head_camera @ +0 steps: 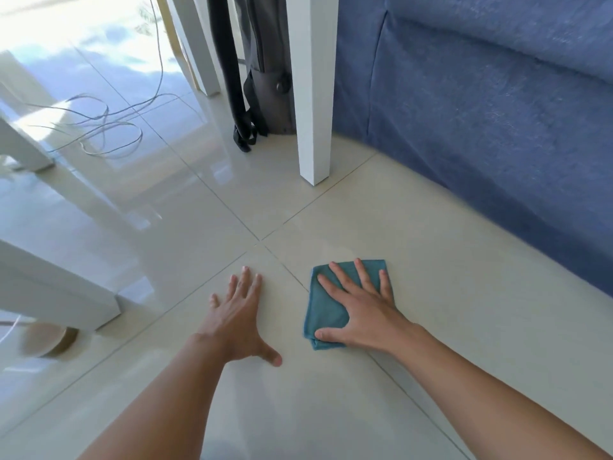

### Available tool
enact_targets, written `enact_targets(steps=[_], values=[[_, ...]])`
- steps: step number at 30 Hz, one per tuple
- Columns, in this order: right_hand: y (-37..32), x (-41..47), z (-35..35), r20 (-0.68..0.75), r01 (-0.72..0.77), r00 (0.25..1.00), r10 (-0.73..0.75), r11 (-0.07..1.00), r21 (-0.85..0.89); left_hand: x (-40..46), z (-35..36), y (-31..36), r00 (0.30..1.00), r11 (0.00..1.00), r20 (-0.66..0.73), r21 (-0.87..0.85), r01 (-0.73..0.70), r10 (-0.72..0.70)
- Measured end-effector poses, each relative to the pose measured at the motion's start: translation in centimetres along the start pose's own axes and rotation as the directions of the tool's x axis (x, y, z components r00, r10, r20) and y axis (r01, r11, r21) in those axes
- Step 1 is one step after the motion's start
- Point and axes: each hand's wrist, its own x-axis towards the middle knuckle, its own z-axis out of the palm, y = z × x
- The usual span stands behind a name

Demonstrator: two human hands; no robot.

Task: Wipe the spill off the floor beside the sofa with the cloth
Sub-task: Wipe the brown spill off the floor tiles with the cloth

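On the floor (431, 327) near the sofa (497, 127) | spill hard to make out on glossy tile | cloth (326, 313) folded, partly hidden under right hand (361, 313), long axis pointing away from the person | right hand flat, fingers spread, pressing cloth | left hand (238, 320) flat on tile, holding nothing

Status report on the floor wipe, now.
Right hand flat on the folded cloth, pressing it to the floor. Left hand flat on bare tile. No obstruction near; sofa to the right.
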Motion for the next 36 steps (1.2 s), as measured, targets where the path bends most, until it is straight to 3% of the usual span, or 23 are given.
enact_targets(steps=[9,19,26,29,31,33,36], values=[[-4.3,6.8,-1.4,-0.078,-0.095,0.992,0.101,0.993,0.077,0.5,-0.2,-0.2,1.0,1.0,0.019,0.031,0.002,-0.003],[-2.8,0.3,0.7,0.054,0.111,0.992,-0.114,0.992,0.053,0.2,0.1,-0.4,1.0,0.999,0.014,0.04,0.0,-0.001],[-1.5,-3.2,1.0,-0.043,0.106,0.994,-0.101,0.982,0.155,0.0,-0.6,1.9,0.997,0.997,0.072,0.083,0.005,-0.011],[-1.0,-4.2,-0.5,-0.267,0.034,0.961,0.076,0.921,0.387,-0.6,-0.8,3.7,0.997,0.996,0.003,0.037,-0.083,0.083],[-0.2,-3.7,-1.5,-0.341,0.0,0.926,0.161,0.904,0.428,-0.3,-0.9,4.7,0.987,0.99,-0.077,0.045,-0.136,0.14],[0.6,-3.3,-2.3,-0.342,-0.047,0.92,0.19,0.921,0.386,-0.1,-1.0,5.6,0.968,0.985,-0.189,0.066,-0.157,0.167],[1.7,-2.5,-2.7,-0.223,-0.154,0.949,0.223,0.944,0.291,0.6,-1.3,6.8,0.957,0.99,-0.255,0.058,-0.131,0.141]])
